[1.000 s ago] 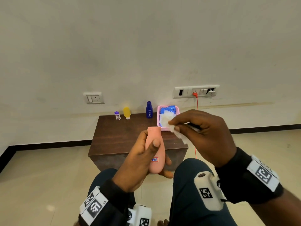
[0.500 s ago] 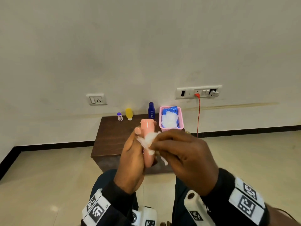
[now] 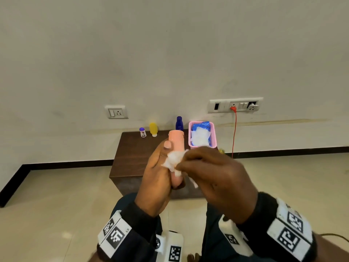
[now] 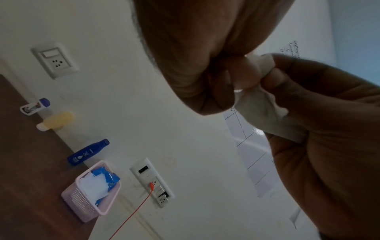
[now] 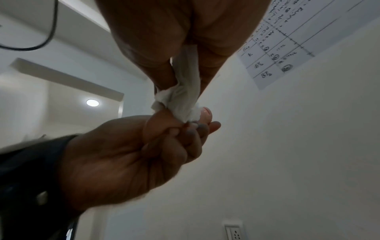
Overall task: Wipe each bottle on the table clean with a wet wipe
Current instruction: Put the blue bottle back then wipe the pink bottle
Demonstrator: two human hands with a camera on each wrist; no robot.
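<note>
My left hand point(image 3: 160, 174) grips a pink bottle point(image 3: 176, 141) upright above my lap, thumb along its side. My right hand point(image 3: 211, 173) pinches a crumpled white wet wipe point(image 3: 173, 160) and presses it against the bottle's middle. The wipe point(image 5: 183, 100) bunches between my right fingers and the bottle point(image 5: 158, 123) in the right wrist view. On the dark wooden table point(image 3: 136, 157) by the wall stand a small white bottle with a purple cap point(image 3: 142, 132), a yellow bottle point(image 3: 153, 129) and a dark blue bottle point(image 3: 179, 123).
A pink basket point(image 3: 212, 133) holding a blue pack of wipes point(image 3: 200, 133) sits at the table's back right. An orange cable point(image 3: 234, 133) hangs from the wall socket panel point(image 3: 235, 104). My knees are below my hands; beige tiled floor surrounds the table.
My left hand turned the pink bottle upright and raised it. My right hand brought the wipe from beside the bottle's top onto its side and keeps it there.
</note>
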